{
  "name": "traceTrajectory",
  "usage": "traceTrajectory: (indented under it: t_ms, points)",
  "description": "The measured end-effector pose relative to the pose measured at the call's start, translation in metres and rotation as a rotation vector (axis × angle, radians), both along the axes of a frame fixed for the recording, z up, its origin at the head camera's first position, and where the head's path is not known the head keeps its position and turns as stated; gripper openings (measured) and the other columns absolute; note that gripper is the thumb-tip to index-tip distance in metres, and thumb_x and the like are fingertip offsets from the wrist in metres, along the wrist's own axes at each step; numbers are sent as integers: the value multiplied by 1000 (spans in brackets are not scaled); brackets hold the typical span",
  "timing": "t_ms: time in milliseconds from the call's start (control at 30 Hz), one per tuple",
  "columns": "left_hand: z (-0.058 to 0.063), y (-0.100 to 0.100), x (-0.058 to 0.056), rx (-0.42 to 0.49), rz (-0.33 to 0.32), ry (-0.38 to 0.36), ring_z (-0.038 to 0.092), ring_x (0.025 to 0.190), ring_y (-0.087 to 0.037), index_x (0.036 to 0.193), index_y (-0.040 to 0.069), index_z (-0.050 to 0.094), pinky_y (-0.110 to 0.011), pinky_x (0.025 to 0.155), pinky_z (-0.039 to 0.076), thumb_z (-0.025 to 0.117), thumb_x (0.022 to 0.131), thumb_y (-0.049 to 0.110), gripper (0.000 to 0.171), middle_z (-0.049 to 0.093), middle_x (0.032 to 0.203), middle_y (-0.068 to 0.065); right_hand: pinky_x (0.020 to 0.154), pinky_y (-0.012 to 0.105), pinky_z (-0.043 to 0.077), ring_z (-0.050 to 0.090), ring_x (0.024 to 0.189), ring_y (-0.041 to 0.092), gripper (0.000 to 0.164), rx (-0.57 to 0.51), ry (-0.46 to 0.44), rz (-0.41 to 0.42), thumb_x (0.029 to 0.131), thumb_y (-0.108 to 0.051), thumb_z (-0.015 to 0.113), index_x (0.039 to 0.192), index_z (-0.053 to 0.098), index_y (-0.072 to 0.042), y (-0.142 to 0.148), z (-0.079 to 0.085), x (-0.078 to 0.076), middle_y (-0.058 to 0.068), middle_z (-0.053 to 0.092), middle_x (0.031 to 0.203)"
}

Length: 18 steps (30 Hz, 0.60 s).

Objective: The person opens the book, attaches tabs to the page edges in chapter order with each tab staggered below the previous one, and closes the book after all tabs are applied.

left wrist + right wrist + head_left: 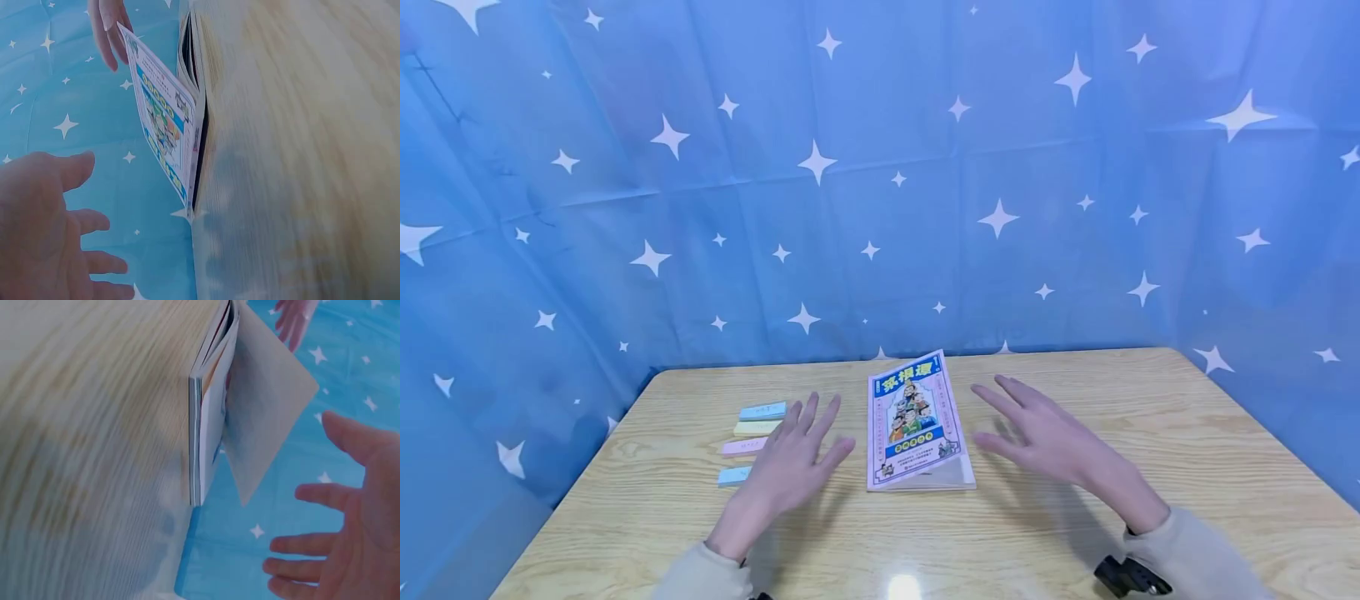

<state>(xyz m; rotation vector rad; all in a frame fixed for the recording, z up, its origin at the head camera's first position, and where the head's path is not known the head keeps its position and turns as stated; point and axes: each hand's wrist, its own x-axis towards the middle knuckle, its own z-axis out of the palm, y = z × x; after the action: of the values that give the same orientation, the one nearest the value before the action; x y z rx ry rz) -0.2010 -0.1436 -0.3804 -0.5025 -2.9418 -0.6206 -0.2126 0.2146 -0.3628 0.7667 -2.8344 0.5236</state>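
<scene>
A paperback (914, 421) lies on the bench (1150, 396) between left hand (792, 467) and right hand (1051, 435), both empty, fingers spread; likely light and flexible, it is best gripped along its left, spine side.

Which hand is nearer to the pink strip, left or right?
Left. In the head view, the left hand overlaps one end of the pink strip; the right hand is on the other side of the book.
</scene>
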Motion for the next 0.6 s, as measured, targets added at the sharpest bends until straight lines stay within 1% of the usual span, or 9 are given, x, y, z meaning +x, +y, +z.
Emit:
traceTrajectory:
  t_ms: [167, 267, 333, 467, 600]
  points:
    - [2, 11, -2, -1, -11, -27, 32, 143, -47, 157, 11, 37, -63, 114, 27, 40, 106, 54, 67, 32, 158, -25, 106, 66, 36, 39, 138, 50, 71, 3, 3, 18, 99, -59, 55, 153, 45, -15, -10, -1, -2, 27, 37, 154]
    - [3, 17, -3, 1, -22, -39, 39, 140, -46, 154, 7, 42, -62, 112, 31, 41, 106, 52, 66, 38, 155, -27, 106, 65, 38, 42, 136, 50, 71, 3, 9, 39, 98, -59, 56, 151, 49, -13, -18, -1, -5, 28, 41, 152]
    - [2, 20, -4, 5, -37, -45, 41, 139, -46, 153, 6, 43, -61, 112, 32, 42, 106, 52, 65, 40, 153, -27, 106, 64, 38, 43, 135, 49, 70, 8, 6, 53, 98, -60, 56, 149, 51, -12, -22, -1, -6, 28, 42, 151]
    - [-1, 28, -8, 7, -62, -61, 40, 139, -44, 153, 7, 43, -59, 112, 33, 44, 106, 50, 63, 40, 153, -26, 106, 63, 39, 45, 135, 48, 69, 25, -5, 65, 97, -61, 56, 145, 56, -12, -31, 0, -8, 27, 44, 150]
    - [-3, 37, -12, -2, -89, -76, 40, 140, -44, 151, 7, 46, -60, 111, 35, 49, 105, 47, 61, 40, 153, -25, 105, 63, 41, 46, 134, 47, 65, 33, -33, 69, 95, -61, 59, 139, 61, -13, -37, 0, -9, 26, 45, 150]
